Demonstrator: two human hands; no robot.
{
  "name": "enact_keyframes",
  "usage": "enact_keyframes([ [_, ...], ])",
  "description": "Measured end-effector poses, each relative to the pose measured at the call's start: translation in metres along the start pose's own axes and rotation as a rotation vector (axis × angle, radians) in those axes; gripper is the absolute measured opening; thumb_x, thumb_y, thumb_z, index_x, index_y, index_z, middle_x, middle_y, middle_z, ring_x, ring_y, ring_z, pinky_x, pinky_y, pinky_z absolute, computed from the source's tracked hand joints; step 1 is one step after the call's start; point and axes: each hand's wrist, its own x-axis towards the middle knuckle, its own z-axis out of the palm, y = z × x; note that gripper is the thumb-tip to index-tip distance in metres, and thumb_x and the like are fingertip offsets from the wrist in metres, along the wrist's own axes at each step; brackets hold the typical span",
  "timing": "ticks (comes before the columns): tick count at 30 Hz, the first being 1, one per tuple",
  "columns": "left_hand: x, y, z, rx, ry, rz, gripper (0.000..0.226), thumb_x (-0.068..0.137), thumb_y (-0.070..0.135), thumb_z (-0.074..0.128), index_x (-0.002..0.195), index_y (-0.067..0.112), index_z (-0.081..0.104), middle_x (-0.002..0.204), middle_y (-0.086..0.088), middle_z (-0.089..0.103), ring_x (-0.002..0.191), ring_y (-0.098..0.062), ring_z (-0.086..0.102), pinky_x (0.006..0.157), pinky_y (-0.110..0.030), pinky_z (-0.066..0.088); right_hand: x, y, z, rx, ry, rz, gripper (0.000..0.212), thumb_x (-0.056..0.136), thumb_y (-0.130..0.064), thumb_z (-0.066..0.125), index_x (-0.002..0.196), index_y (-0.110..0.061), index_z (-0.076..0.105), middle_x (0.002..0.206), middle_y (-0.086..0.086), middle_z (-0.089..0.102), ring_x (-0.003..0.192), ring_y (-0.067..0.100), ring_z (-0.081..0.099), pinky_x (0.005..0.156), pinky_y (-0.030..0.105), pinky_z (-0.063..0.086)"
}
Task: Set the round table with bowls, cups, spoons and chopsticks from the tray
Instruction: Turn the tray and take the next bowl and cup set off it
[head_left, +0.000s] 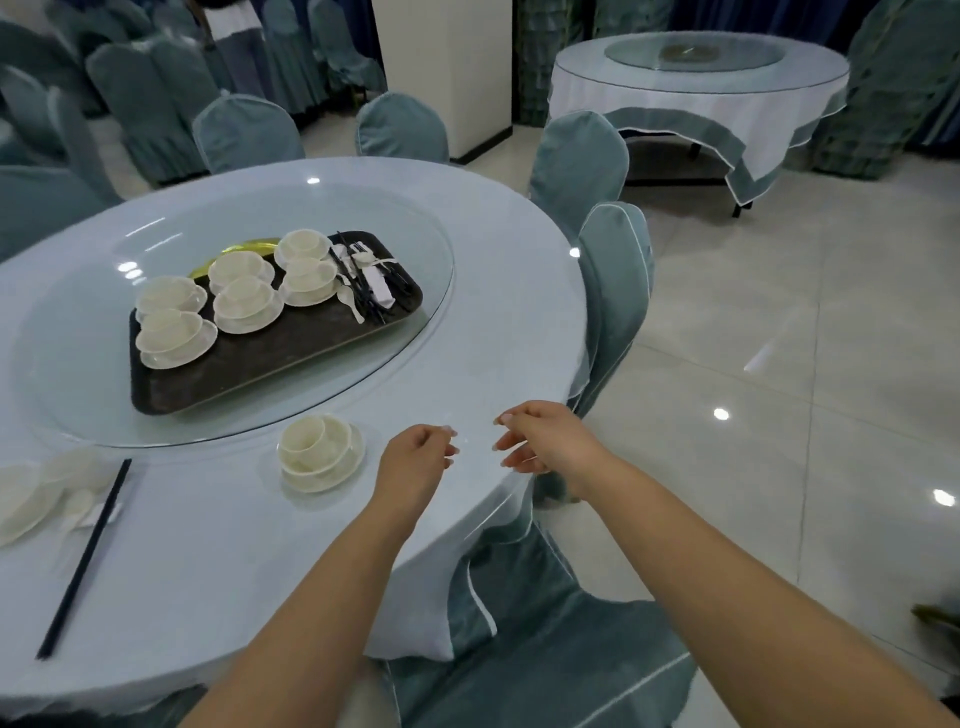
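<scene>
Six bowl sets (244, 304) fill the tray (270, 358); both hands' fingers (447, 447) hang loosely curled, empty.

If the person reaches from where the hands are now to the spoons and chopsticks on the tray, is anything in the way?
Nothing visible blocks it. The left hand and right hand hover empty near the table edge. Between them and the spoons and chopsticks at the tray's right end lies only bare cloth and the glass turntable; the placed bowl set sits off left.
</scene>
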Motion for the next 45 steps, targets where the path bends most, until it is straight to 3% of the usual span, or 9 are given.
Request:
enact_keyframes([
  [8, 0.013, 0.037, 0.112, -0.051, 0.121, -0.105, 0.017, 0.095, 0.031, 0.052, 0.087, 0.025, 0.066, 0.089, 0.005, 0.070, 0.085, -0.012, 0.066, 0.083, -0.031, 0.052, 0.053, 0.005, -0.115, -0.042, -0.123, -0.007, 0.014, 0.097, -0.020, 0.053, 0.099, -0.012, 0.065, 0.082, 0.006, 0.071, 0.055, 0.013, 0.065, 0.050, 0.019, 0.052],
  [13, 0.015, 0.049, 0.144, -0.083, 0.195, -0.146, 0.018, 0.095, 0.031, 0.052, 0.089, 0.023, 0.066, 0.090, 0.005, 0.070, 0.087, -0.012, 0.066, 0.086, -0.033, 0.051, 0.074, -0.004, -0.150, -0.089, -0.172, -0.013, 0.015, 0.098, -0.020, 0.051, 0.097, -0.014, 0.065, 0.080, 0.004, 0.071, 0.055, 0.012, 0.065, 0.049, 0.018, 0.051],
  [22, 0.035, 0.039, 0.118, -0.152, 0.330, -0.195, 0.020, 0.095, 0.027, 0.053, 0.099, 0.014, 0.067, 0.094, -0.002, 0.070, 0.085, -0.014, 0.065, 0.074, -0.027, 0.048, 0.107, -0.020, -0.127, -0.115, -0.284, 0.015, 0.015, 0.096, -0.020, 0.053, 0.096, -0.012, 0.066, 0.078, 0.004, 0.072, 0.055, 0.012, 0.067, 0.060, 0.024, 0.058],
  [34, 0.085, 0.024, 0.121, -0.180, 0.559, -0.322, 0.020, 0.096, 0.024, 0.052, 0.099, 0.012, 0.067, 0.093, -0.002, 0.069, 0.084, -0.013, 0.064, 0.067, -0.022, 0.046, 0.198, -0.042, -0.090, -0.234, -0.544, 0.042, 0.017, 0.095, -0.019, 0.053, 0.100, -0.010, 0.067, 0.084, 0.008, 0.072, 0.060, 0.017, 0.067, 0.057, 0.023, 0.055],
  [38, 0.109, 0.032, 0.142, -0.263, 0.688, -0.378, 0.018, 0.095, 0.022, 0.054, 0.098, 0.011, 0.068, 0.091, -0.003, 0.070, 0.078, -0.012, 0.064, 0.063, -0.020, 0.044, 0.238, -0.055, -0.102, -0.270, -0.662, 0.044, 0.018, 0.094, -0.015, 0.053, 0.100, -0.006, 0.067, 0.077, 0.008, 0.070, 0.057, 0.020, 0.064, 0.059, 0.025, 0.056],
  [45, 0.134, 0.053, 0.174, -0.311, 0.755, -0.425, 0.018, 0.095, 0.024, 0.056, 0.097, 0.012, 0.068, 0.092, -0.003, 0.070, 0.080, -0.011, 0.064, 0.065, -0.020, 0.045, 0.293, -0.080, -0.136, -0.331, -0.722, 0.040, 0.018, 0.095, -0.015, 0.052, 0.099, -0.007, 0.067, 0.080, 0.009, 0.071, 0.061, 0.021, 0.064, 0.057, 0.024, 0.056],
])
